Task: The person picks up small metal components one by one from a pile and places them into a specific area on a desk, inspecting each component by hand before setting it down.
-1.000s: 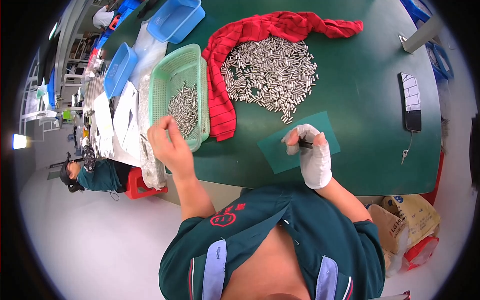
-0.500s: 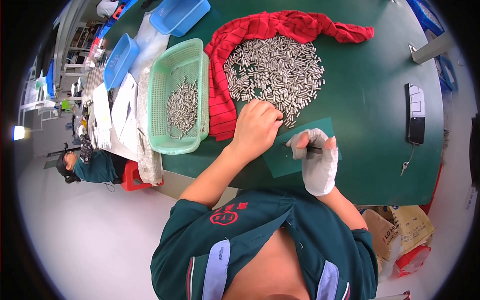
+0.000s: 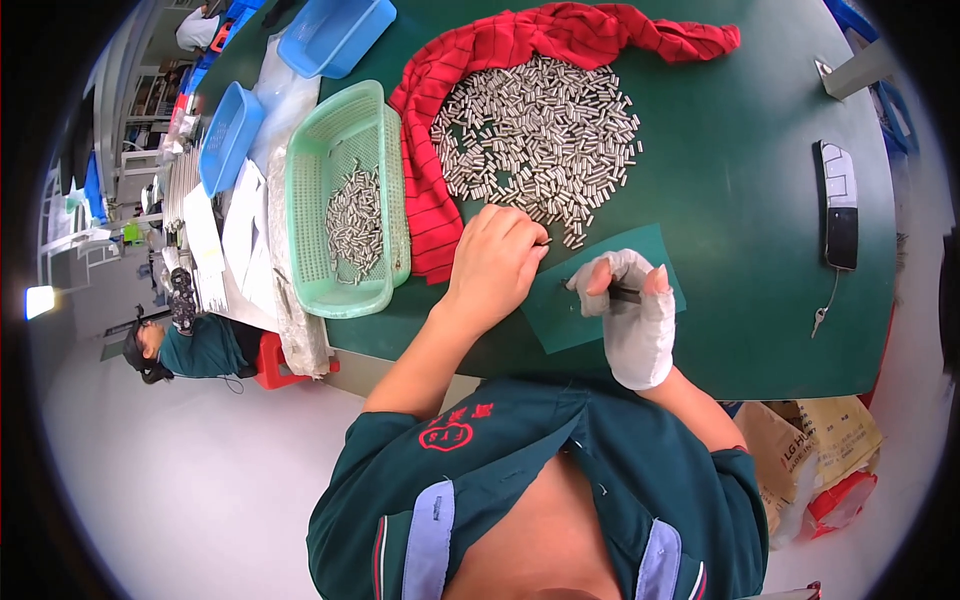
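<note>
My bare left hand (image 3: 498, 258) is closed, fingers curled together at the near edge of a heap of short silvery metal pins (image 3: 545, 140). What its fingertips hold, if anything, is too small to make out. To its right, my right hand (image 3: 637, 325) wears a white glove with bare thumb and fingertip showing. It is closed around a thin dark rod-like tool (image 3: 625, 294), mostly hidden by the fingers. This hand is over a thin green sheet (image 3: 570, 325) on the green table. A rolled red cloth with dark stripes (image 3: 428, 215) curves round the heap's left and far sides.
Left of the cloth stands a pale green basket (image 3: 300, 250) with more pins in it. Two blue trays (image 3: 335, 40) are farther back. A phone-like black-and-white device (image 3: 840, 205) with a corded key lies right, near a metal post (image 3: 855, 75). Another person (image 3: 200, 345) sits far left.
The whole view has shifted slightly. My left hand has drawn back a little to the left from the heap's near tip. My right hand stays over the green sheet with its tool.
</note>
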